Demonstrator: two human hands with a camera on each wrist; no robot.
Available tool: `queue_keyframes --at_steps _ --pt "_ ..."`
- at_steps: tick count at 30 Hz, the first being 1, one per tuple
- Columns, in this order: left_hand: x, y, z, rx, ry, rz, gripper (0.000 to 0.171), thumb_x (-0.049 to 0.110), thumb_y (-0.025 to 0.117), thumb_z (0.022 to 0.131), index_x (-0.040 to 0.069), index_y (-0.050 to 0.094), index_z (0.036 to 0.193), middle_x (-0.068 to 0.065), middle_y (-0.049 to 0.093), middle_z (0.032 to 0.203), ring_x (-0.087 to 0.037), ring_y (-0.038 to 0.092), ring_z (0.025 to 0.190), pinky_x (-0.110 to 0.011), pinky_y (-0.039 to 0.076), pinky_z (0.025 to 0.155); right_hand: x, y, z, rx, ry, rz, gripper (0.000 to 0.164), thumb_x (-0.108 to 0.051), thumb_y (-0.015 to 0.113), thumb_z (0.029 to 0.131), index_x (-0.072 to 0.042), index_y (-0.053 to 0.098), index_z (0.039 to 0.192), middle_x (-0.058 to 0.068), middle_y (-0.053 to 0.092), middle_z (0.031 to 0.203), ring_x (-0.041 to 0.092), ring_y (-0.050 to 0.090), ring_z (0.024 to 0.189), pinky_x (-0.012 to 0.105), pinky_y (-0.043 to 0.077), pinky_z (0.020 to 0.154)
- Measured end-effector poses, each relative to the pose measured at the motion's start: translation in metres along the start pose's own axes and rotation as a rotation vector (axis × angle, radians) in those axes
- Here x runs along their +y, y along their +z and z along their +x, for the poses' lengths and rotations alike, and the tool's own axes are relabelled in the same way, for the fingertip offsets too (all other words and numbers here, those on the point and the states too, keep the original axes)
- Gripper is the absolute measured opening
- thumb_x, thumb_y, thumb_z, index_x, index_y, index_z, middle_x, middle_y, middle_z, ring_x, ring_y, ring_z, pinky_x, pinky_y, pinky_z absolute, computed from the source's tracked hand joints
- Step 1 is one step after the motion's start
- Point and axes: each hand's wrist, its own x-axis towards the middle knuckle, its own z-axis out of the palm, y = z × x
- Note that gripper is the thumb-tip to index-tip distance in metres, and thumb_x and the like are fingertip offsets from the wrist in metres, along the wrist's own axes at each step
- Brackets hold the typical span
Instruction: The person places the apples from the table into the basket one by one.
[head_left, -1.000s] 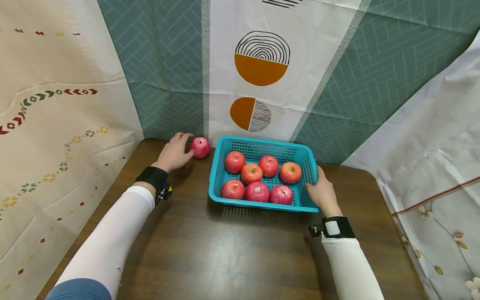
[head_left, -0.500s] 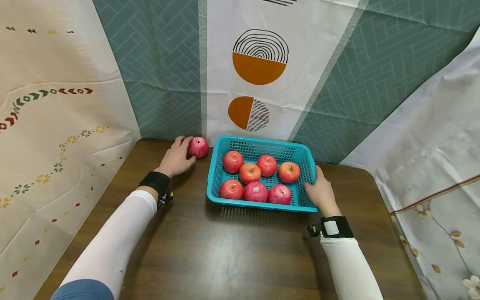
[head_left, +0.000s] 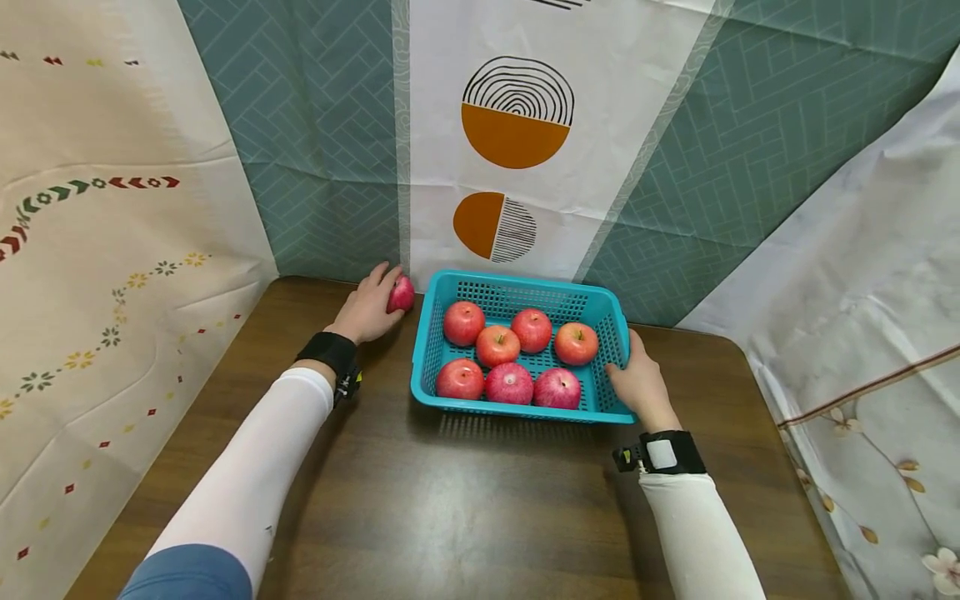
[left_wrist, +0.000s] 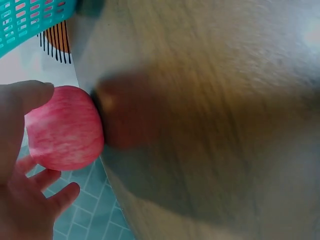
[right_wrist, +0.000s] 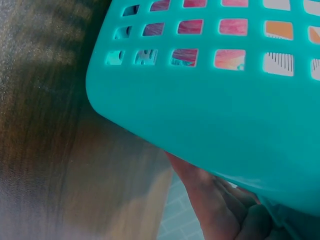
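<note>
At the table's back edge, left of the basket, a red apple (head_left: 402,295) rests on the wood. My left hand (head_left: 367,307) grips it from the left, partly covering it. In the left wrist view, the thumb (left_wrist: 37,95) lies on one side of the apple (left_wrist: 67,130) and the fingers (left_wrist: 45,180) curl near the other. My right hand (head_left: 639,382) holds the right end of the turquoise plastic basket (head_left: 521,412), thumb inside and fingers outside. Several red apples lie in the basket, among them a yellowish-red one (head_left: 576,343). In the right wrist view, the basket wall (right_wrist: 200,110) hides part of the hand.
The brown wooden table (head_left: 450,508) extends toward the front. Patterned cloth (head_left: 517,208) hangs right behind the basket, and pale cloths hang to the left and right. Dark wrist straps with small devices sit on both wrists.
My left hand has moved slightly right and closed over the apple, which now shows less. My right hand keeps its hold on the basket. The head view has shifted slightly.
</note>
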Motion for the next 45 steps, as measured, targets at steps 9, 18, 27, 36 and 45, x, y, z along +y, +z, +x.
queue_keyframes --at_steps 9,18,27,36,45 --pt "0.011 0.000 0.004 -0.033 -0.013 0.100 0.083 0.021 0.078 0.094 0.002 0.035 0.163 -0.031 0.036 0.148 -0.050 0.039 0.136 -0.067 0.038 0.110 -0.002 0.000 0.000 -0.004 0.005 0.015 0.074 -0.018 0.054 0.109 -0.005 0.014 0.169 0.037 0.048 0.151 0.058 0.058 0.128 0.074 0.050 0.098" --pt "0.011 0.003 -0.005 -0.051 -0.010 0.147 0.083 0.019 0.088 0.080 0.003 0.042 0.147 -0.028 0.047 0.138 -0.048 0.043 0.127 -0.066 0.049 0.098 -0.001 0.000 -0.001 0.004 0.014 -0.001 0.074 -0.018 0.054 0.108 -0.005 0.014 0.169 0.038 0.048 0.150 0.058 0.057 0.129 0.074 0.047 0.101" --pt "0.006 -0.003 -0.019 -0.096 -0.034 0.163 0.081 0.026 0.088 0.081 0.006 0.048 0.149 -0.028 0.049 0.137 -0.046 0.051 0.122 -0.065 0.057 0.091 -0.001 0.001 -0.002 0.001 0.005 -0.004 0.074 -0.018 0.054 0.109 -0.004 0.014 0.169 0.038 0.047 0.151 0.058 0.056 0.129 0.074 0.047 0.101" --pt "0.003 -0.018 -0.024 -0.024 -0.040 0.090 0.082 0.032 0.083 0.084 0.005 0.045 0.151 -0.026 0.052 0.138 -0.044 0.051 0.123 -0.064 0.058 0.090 -0.001 0.002 -0.002 -0.002 0.003 -0.004 0.074 -0.018 0.055 0.109 -0.004 0.014 0.169 0.038 0.048 0.150 0.058 0.057 0.128 0.074 0.048 0.101" --pt "0.045 -0.055 -0.024 0.212 0.042 -0.049 0.084 0.033 0.083 0.082 0.006 0.045 0.152 -0.020 0.049 0.145 -0.040 0.050 0.126 -0.060 0.059 0.089 -0.002 0.000 -0.003 -0.005 0.001 0.005 0.074 -0.017 0.054 0.109 -0.004 0.013 0.169 0.038 0.047 0.152 0.059 0.056 0.129 0.074 0.048 0.100"
